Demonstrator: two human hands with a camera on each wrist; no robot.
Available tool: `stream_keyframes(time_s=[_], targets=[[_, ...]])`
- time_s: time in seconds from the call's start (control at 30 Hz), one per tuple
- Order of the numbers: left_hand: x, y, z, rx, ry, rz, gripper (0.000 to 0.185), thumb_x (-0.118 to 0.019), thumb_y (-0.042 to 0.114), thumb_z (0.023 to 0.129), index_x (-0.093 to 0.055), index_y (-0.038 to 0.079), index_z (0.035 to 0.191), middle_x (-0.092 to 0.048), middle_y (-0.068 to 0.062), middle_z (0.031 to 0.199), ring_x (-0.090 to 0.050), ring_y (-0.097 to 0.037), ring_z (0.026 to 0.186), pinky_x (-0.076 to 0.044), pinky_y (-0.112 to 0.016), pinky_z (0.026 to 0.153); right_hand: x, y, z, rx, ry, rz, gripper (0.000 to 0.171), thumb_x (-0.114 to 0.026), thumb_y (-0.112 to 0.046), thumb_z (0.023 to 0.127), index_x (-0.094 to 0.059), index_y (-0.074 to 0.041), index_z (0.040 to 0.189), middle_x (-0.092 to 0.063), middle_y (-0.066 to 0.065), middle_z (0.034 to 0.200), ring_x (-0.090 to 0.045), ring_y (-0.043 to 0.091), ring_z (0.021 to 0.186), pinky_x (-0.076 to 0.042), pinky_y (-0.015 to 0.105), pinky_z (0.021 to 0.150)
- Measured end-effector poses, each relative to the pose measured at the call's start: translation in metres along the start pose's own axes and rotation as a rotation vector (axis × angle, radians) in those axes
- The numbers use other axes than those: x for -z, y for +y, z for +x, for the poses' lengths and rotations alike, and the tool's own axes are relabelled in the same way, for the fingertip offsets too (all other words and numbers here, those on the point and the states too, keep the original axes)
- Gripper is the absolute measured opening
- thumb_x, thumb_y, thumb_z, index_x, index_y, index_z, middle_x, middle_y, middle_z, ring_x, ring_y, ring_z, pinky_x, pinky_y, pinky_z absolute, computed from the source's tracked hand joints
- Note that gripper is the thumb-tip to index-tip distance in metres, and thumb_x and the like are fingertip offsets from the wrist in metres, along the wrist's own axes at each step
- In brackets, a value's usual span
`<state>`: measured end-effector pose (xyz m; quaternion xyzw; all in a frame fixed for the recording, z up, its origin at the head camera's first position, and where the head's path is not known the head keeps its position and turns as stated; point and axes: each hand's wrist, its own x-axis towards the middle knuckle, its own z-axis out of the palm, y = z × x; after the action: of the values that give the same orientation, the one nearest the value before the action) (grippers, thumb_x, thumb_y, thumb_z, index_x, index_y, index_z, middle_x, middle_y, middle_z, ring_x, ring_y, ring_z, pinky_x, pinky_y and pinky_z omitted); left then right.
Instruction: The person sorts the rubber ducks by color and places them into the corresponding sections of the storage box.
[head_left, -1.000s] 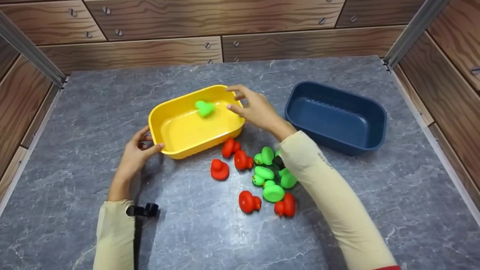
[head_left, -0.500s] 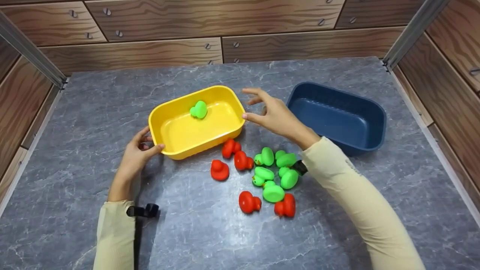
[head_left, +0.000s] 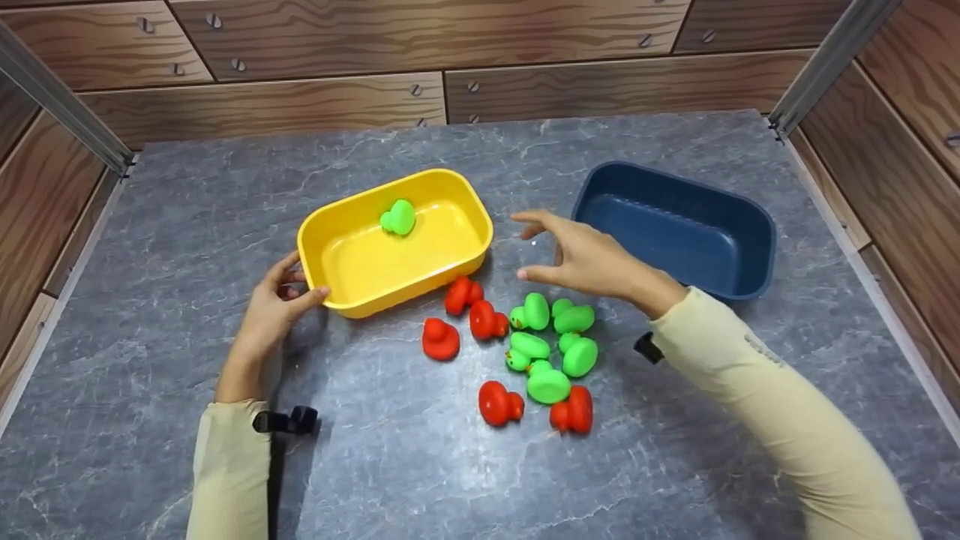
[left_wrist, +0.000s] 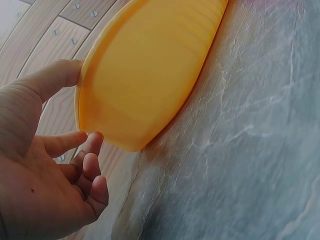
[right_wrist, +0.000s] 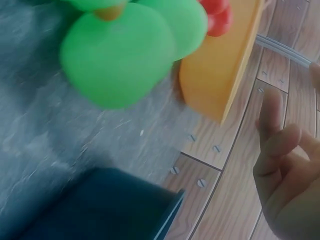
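ok so I'm getting 6 green ducks [head_left: 528, 346]: 5 loose on the table [head_left: 375, 465] plus 1 in the yellow bin [head_left: 375, 262]. Red ducks [head_left: 440, 341], 5, all loose, so 11 ducks total. Bins = 2. Going clockwise off the loose bunch, yellow's at 10 o'clock, the blue bin [head_left: 667, 232] at 2. Hands = 2: left hand [head_left: 271, 307] around 9, right hand [head_left: 596, 262] around 1.

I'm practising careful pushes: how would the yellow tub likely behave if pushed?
The yellow tub is probably stiff, as its rim shows no bend where the left hand holds it. It would likely slide before tipping, given its broad floor and low walls. The green duck lying loose inside could well shift along the glossy floor.
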<state>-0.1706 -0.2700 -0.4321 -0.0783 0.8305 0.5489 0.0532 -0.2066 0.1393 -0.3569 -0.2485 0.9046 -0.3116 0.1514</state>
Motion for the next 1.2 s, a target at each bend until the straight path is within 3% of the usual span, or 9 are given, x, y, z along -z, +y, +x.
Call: stream_keyframes(time_s=[0.2,0.3,0.43,0.7,0.97,1.2], targets=[[0.0,0.0,0.0,-0.008,-0.003,-0.001,0.078,-0.07,0.02,0.088,-0.027,0.01,0.152,-0.049,-0.016,0.127,-0.043,-0.01,0.09,-0.041,-0.015,0.071,-0.002,0.008,-0.011,0.001,-0.067,-0.102,0.074,-0.068,-0.049,0.086,-0.035,-0.025,0.148,-0.053,0.007,0.139,-0.056,0.018,0.073,-0.048,0.034,0.068],[0.0,0.0,-0.001,-0.019,-0.004,0.007,0.078,-0.07,0.02,0.088,-0.027,0.009,0.152,-0.049,-0.017,0.127,-0.044,-0.009,0.089,-0.041,-0.015,0.071,-0.005,0.013,-0.014,-0.004,-0.085,-0.129,0.072,-0.068,-0.047,0.086,-0.038,-0.024,0.147,-0.053,0.008,0.139,-0.061,0.024,0.095,-0.05,0.042,0.08],[0.0,-0.001,0.0,-0.021,-0.003,-0.001,0.078,-0.07,0.019,0.088,-0.027,0.009,0.152,-0.049,-0.017,0.127,-0.044,-0.009,0.088,-0.042,-0.014,0.071,-0.01,0.02,-0.016,-0.011,-0.122,-0.147,0.069,-0.069,-0.045,0.086,-0.043,-0.02,0.145,-0.052,0.009,0.139,-0.053,0.03,0.123,-0.046,0.052,0.095],[-0.001,-0.002,0.001,-0.011,-0.005,-0.004,0.077,-0.07,0.02,0.088,-0.027,0.011,0.152,-0.049,-0.016,0.126,-0.044,-0.009,0.089,-0.041,-0.015,0.071,-0.023,0.032,-0.017,-0.037,-0.199,-0.187,0.07,-0.069,-0.05,0.084,-0.044,-0.023,0.144,-0.053,0.011,0.138,-0.054,0.03,0.123,-0.046,0.054,0.095],[-0.003,-0.001,0.002,-0.011,-0.007,-0.036,0.078,-0.071,0.018,0.087,-0.028,0.01,0.152,-0.049,-0.013,0.119,-0.045,-0.008,0.087,-0.042,-0.015,0.069,-0.028,0.037,-0.018,-0.067,-0.205,-0.204,0.072,-0.072,-0.05,0.082,-0.045,-0.024,0.143,-0.057,0.01,0.134,-0.057,0.029,0.12,-0.046,0.053,0.093],[-0.001,-0.002,0.001,-0.02,0.001,-0.03,0.077,-0.071,0.018,0.087,-0.029,0.009,0.151,-0.05,-0.011,0.117,-0.046,-0.007,0.086,-0.042,-0.014,0.07,-0.033,0.038,-0.015,-0.056,-0.187,-0.3,0.069,-0.073,-0.049,0.08,-0.049,-0.022,0.139,-0.063,0.006,0.123,-0.062,0.023,0.109,-0.05,0.049,0.084]])
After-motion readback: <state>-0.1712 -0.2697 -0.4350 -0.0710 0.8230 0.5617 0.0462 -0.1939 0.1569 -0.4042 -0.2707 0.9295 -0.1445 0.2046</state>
